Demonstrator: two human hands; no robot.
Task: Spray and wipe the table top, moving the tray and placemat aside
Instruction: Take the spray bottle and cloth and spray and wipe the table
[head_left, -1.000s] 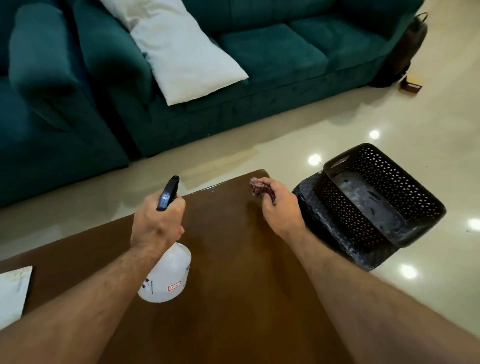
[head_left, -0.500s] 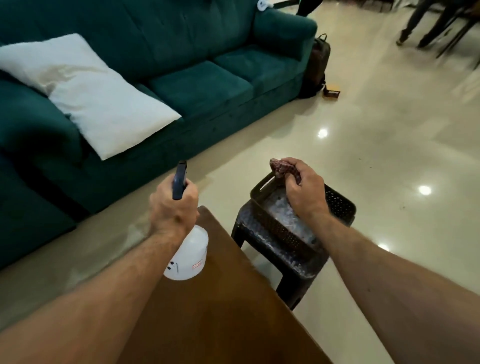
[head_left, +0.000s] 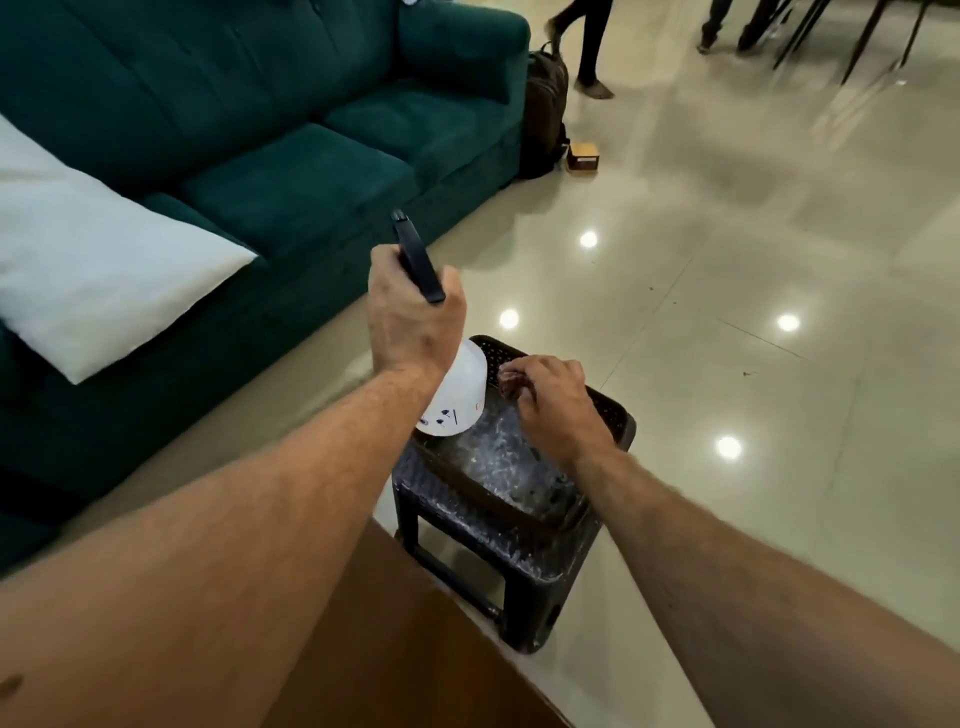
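The left hand (head_left: 415, 317) is gripping the neck of the spray bottle (head_left: 460, 400), its fingers wrapped around it and hidden on the far side. The dark spray head is sticking up out of the fist, and the white body is hanging below the wrist, tilted; the forearm is covering part of it. The bottle's base is sitting low over the near left corner of the tray (head_left: 613, 415), and whether it is touching the tray floor is hard to make out.

Just right of the bottle, the right hand (head_left: 556, 405) is closed on a small reddish cloth (head_left: 511, 382), only a bunched bit of which is showing past the fingertips. This hand is hovering over the tray, hiding its middle.

The tray, dark and perforated along its rim, is lying directly under both hands on a black stool (head_left: 524, 571). Its near edge is partly hidden behind the right wrist.

The table (head_left: 415, 665) is below and behind both hands, beside the stool; only a brown corner is showing, the rest being cut off by the frame and covered by the forearms.
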